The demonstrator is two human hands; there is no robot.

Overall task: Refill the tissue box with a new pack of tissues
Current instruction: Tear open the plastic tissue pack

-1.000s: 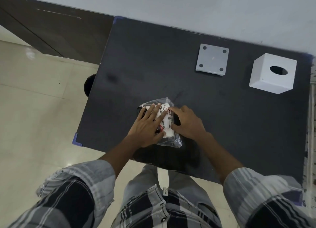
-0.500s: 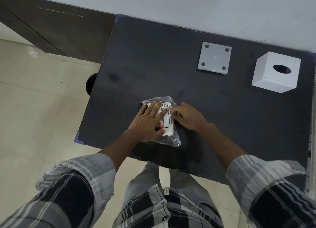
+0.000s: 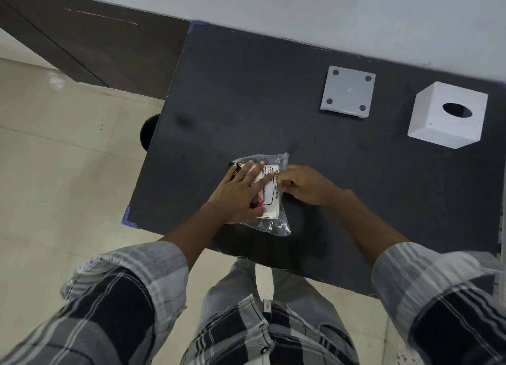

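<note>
A pack of tissues in clear plastic wrap lies near the front edge of the black table. My left hand lies flat on top of the pack, fingers spread, pressing it down. My right hand pinches the wrap at the pack's right side with curled fingers. The white cube tissue box with an oval hole on top stands at the far right, well away from both hands. Its flat grey base plate lies to the left of the box.
The table's back edge meets a white wall. Tiled floor lies to the left, past the table's left edge. A dark round object shows under that edge. My plaid sleeves and legs fill the bottom of the view.
My right hand has slid slightly right and back along the pack's edge, tugging at the wrap. My left hand stays pressed on the pack. The box and plate have not moved.
</note>
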